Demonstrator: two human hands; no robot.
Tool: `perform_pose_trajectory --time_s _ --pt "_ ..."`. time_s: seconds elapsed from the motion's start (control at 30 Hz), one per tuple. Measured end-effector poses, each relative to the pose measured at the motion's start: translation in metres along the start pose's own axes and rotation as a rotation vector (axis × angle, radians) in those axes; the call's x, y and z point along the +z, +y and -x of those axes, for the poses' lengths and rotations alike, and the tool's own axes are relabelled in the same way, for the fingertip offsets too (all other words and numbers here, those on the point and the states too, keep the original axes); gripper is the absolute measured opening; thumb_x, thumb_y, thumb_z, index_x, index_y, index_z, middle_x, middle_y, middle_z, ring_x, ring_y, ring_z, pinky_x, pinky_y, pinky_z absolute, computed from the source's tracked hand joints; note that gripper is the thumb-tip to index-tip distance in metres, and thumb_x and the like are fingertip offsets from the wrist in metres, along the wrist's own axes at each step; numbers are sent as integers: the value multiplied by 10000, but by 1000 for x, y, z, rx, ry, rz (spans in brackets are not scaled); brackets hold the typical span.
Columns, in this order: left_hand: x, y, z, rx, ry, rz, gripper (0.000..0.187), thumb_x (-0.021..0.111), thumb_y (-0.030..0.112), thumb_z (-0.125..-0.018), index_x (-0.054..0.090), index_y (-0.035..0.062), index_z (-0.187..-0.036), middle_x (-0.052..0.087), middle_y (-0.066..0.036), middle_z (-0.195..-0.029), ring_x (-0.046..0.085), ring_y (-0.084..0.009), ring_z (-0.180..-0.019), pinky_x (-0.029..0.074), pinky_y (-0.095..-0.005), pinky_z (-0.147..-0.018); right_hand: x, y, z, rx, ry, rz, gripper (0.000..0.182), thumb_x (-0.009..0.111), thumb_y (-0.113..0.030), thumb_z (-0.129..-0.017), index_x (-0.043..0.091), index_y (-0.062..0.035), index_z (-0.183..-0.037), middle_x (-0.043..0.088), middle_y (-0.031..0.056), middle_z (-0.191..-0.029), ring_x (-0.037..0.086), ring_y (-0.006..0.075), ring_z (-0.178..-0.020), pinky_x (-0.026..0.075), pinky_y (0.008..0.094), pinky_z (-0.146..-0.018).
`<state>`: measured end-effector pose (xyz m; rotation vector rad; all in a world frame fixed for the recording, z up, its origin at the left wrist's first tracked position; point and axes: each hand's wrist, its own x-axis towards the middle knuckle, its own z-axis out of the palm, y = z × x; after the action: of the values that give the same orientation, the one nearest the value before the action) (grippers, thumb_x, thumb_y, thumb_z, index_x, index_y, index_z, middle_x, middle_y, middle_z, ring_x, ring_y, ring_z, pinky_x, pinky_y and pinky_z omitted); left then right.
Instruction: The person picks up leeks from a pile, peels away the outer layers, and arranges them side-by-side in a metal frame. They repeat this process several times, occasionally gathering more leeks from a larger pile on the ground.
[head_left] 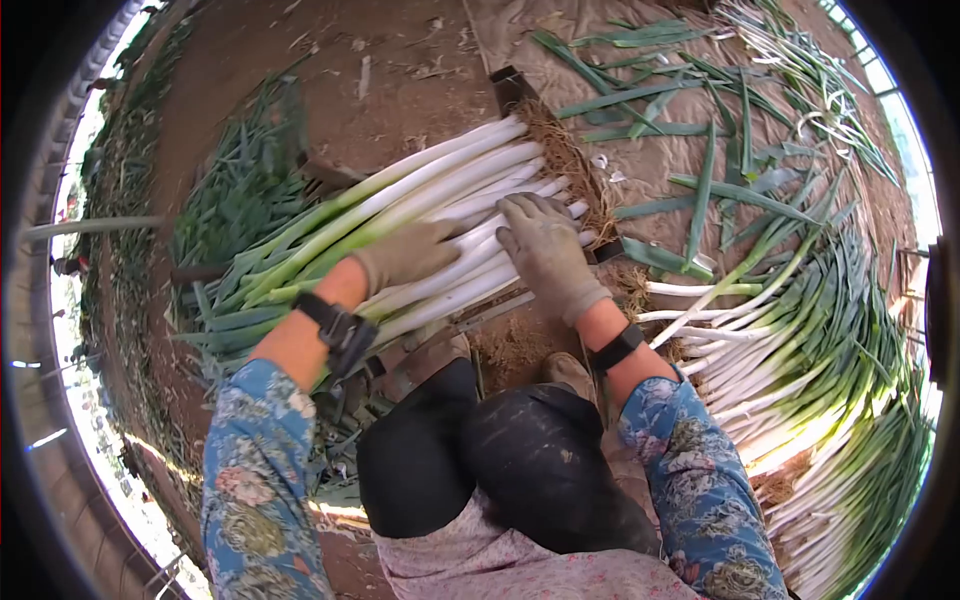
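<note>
A thick layer of large green onions (430, 205) lies in front of me, white stalks and hairy roots to the right, green leaves to the left. They rest on a low frame whose dark metal end (508, 85) shows beyond the roots. My left hand (412, 256), in a dirty work glove, reaches across the middle of the stalks; its fingers close among them and the tips are hidden. Near the root end, my gloved right hand (550, 250) curls its fingers over several stalks.
A long pile of green onions (800, 350) spreads on the ground at my right. Loose leaves (700, 190) are strewn over a brown ground sheet (640, 165) at the upper right. Cut green leaves (245, 165) heap up at the left. My knees (530, 460) are close below the frame.
</note>
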<state>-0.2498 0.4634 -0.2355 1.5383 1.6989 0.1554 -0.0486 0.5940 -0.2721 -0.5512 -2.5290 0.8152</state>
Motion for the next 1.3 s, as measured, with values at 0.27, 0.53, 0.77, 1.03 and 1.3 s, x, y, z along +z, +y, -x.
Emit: perform_pose_trajectory --time_s 0.27,0.53,0.77,1.03,1.3 --pt "5 -27 157 -252 209 -370 548 607 448 -952 530 29 -1297 645 -236 -1168 613 -409 -1096 481 -486 -947 2 3 3 -98 -11 132 298 630 -226 -898 642 -23 -1117 647 146 -1211 564 308 -1192 404 441 -1025" --pt "16 -17 156 -375 185 -281 478 620 386 -949 560 10 -1239 647 -244 -1090 611 -419 -1038 478 -499 -889 -10 -14 -2 -75 -139 248 370 614 -233 -907 615 -22 -1211 630 135 -1227 554 296 -1206 391 442 -1045" --pt "34 -18 158 -265 493 -222 576 705 336 -842 553 36 -1309 656 -205 -1135 618 -377 -1053 463 -485 -941 15 -34 -6 -146 -304 257 488 670 -344 -840 611 -96 -1256 620 100 -1272 530 313 -1226 373 468 -1077" --pt "78 -3 170 -318 702 -472 213 656 229 -835 607 62 -957 657 -146 -813 668 -313 -801 529 -442 -687 13 -34 -5 -235 -271 181 545 697 -257 -786 580 -18 -1261 594 181 -1239 499 371 -1200 345 498 -1077" --pt "80 -1 161 -374 614 -320 234 624 200 -861 657 54 -1041 690 -168 -804 699 -355 -824 550 -471 -697 16 -40 2 -244 -249 179 535 707 -258 -780 570 -39 -1249 598 163 -1215 509 365 -1183 346 502 -1056"
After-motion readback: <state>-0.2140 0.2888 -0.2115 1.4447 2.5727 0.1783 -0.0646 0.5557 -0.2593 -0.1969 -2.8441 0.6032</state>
